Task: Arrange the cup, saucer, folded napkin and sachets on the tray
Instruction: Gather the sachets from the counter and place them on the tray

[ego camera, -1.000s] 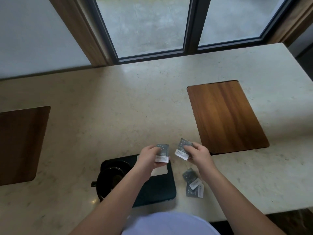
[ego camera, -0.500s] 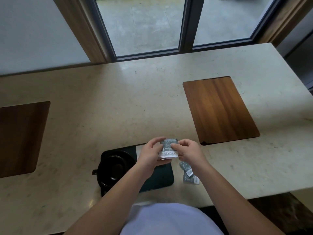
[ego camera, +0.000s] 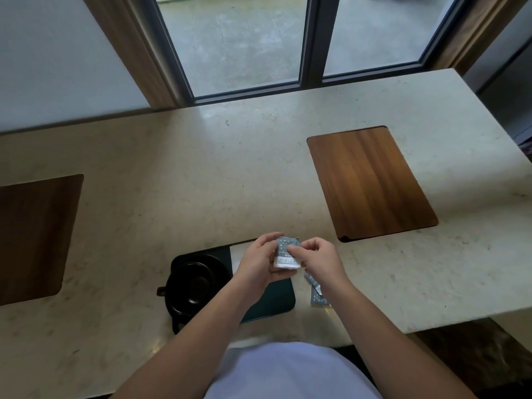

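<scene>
Sachets (ego camera: 286,253), grey-blue with a white printed strip, pinched together as a small stack between both hands just above the far right part of the tray (ego camera: 270,300). Left hand (ego camera: 259,263) curled around the stack's left edge, fingers closed on it. Right hand (ego camera: 319,259) gripping the stack's right side, thumb and forefinger pressed on the front face. More loose sachets (ego camera: 318,295) lying flat on the surface (ego camera: 201,174) just beside the tray's right edge, partly hidden under the right forearm; exact count hard to tell. Dark tray resting near the front edge of the pale stone surface, directly before the person. Black cup (ego camera: 193,283) sitting on the black saucer (ego camera: 184,313) at the tray's left end, small handle (ego camera: 161,290) pointing left past the tray's edge. Folded napkin (ego camera: 237,256) showing as a pale strip on the tray between the cup and the left hand, mostly covered by that hand. Wooden inlay panel (ego camera: 371,182) set into the surface well to the right and farther back, a second wooden panel (ego camera: 34,237) at the far left. Window (ego camera: 302,41) with a dark frame beyond the back edge of the surface.
</scene>
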